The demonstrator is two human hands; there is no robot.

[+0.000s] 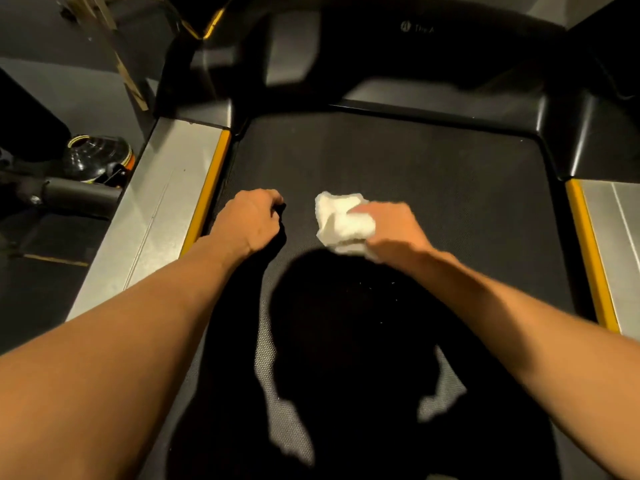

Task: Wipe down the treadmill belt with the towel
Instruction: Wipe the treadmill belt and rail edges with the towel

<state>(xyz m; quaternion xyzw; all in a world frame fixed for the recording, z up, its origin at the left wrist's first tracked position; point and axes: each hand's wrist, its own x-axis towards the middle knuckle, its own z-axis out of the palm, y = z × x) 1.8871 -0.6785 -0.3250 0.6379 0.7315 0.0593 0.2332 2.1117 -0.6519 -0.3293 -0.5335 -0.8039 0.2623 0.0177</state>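
White fluffy crumpled towel (341, 221) clutched in right grip (393, 232), pebbled black belt (415, 168), left grip (249, 220) curled empty.

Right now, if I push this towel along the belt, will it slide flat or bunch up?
Probably bunch: the towel is a crumpled wad under the right hand, so it looks soft and floppy. The belt looks textured, so the towel may drag rather than glide.

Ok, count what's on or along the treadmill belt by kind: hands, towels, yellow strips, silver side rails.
Hands: 2 (left hand, right hand)
Towel: 1
Yellow strips: 2
Silver side rails: 2
Total: 7
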